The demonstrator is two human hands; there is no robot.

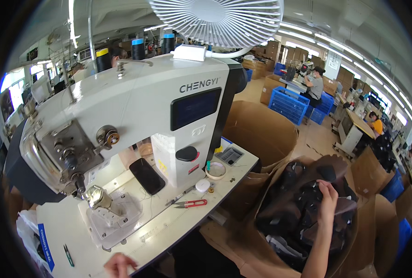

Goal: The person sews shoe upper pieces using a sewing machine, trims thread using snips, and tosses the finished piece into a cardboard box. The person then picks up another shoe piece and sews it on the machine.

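Note:
My right hand (327, 192) reaches into a cardboard box at the right, its fingers closed on the edge of a dark brown fabric piece (303, 187). Below it lies a heap of dark cut fabric pieces (308, 227), some with grey parts. My left hand (120, 265) is at the front edge of the sewing table (164, 238), fingers loosely bent and a little apart, with nothing visible in them; the lower picture edge cuts it off. Before me stands a white sewing machine (145, 88), its needle area (99, 197) beyond my left hand.
Red-handled thread snips (192, 203), a black phone (147, 176) and a small round dish (215, 170) lie on the table. Green snips (69, 255) are at the left. A white fan (215, 18) hangs above. Another large carton (261, 129) stands behind the box; people work farther back.

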